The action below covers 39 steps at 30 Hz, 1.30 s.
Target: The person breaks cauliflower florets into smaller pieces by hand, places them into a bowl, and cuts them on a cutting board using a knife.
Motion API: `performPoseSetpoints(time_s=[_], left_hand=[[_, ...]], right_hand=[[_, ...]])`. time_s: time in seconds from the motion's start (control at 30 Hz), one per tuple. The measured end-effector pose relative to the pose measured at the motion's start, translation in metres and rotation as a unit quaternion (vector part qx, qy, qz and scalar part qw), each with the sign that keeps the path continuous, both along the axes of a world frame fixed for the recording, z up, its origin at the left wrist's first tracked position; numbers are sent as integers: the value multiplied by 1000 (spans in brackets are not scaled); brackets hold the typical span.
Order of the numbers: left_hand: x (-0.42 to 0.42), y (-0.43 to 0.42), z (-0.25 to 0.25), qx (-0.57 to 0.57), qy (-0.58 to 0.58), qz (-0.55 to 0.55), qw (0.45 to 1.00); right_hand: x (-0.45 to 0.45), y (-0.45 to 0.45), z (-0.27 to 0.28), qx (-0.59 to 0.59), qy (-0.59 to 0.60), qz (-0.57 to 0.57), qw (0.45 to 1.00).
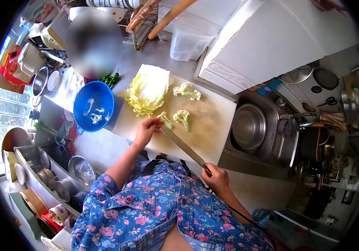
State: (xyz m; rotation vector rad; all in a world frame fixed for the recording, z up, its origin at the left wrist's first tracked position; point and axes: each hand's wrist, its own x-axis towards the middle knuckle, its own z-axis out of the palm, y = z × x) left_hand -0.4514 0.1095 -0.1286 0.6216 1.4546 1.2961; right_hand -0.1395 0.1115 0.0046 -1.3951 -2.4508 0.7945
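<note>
My right hand is wrapped round the handle of a long knife, whose blade points up and left over the cutting board. By the knife's tip, my left hand has its fingers bent together beside a small cauliflower piece; whether it grips that piece is unclear. Two more cauliflower pieces, one in the middle and one farther back, lie on the board. Behind my left hand sits a pale yellow-green cabbage.
A blue bowl with small white pieces stands left of the board, green peppers behind it. At the right is a sink holding a metal basin. A clear plastic container stands at the back.
</note>
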Motion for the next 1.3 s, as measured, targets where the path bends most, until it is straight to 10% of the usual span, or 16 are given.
performPoseSetpoints(time_s=[0.17, 0.43, 0.67, 0.9, 1.3], left_hand=[[-11, 30, 18, -25, 235, -95, 967], [21, 84, 26, 120, 603, -327, 718], [-3, 65, 92, 211, 504, -121, 829], [-24, -61, 46, -8, 411, 2, 912], [-4, -80, 42, 112, 647, -25, 753]], right_hand=[[13, -4, 3, -7, -15, -8, 1000], [16, -10, -7, -2, -24, 28, 999], [12, -10, -8, -31, -11, 5, 999], [-3, -8, -11, -160, -33, -67, 984], [-32, -8, -13, -134, -4, 32, 991]])
